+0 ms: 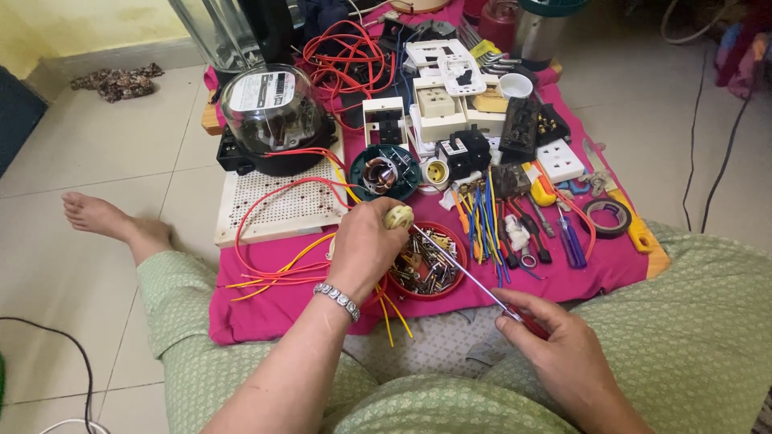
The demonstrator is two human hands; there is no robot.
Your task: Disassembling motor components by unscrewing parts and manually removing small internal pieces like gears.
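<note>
My left hand (363, 245) grips a small cream-coloured round fitting (398, 216) above the pink cloth (265, 309). My right hand (555, 347) holds a screwdriver (470, 273) by its red handle. The long metal shaft runs up and left, and its tip meets the fitting. Just below the fitting sits a red round dish (426, 265) filled with several small metal screws and parts. Yellow and red wires (273, 269) trail out from under my left hand.
A glass-domed electric meter (273, 112) stands on a white perforated board (277, 205). A green round part (384, 173), white sockets and switches (438, 104), black tape roll (607, 217), blue and red tools (523, 229) lie on the cloth. My bare foot (100, 215) rests left.
</note>
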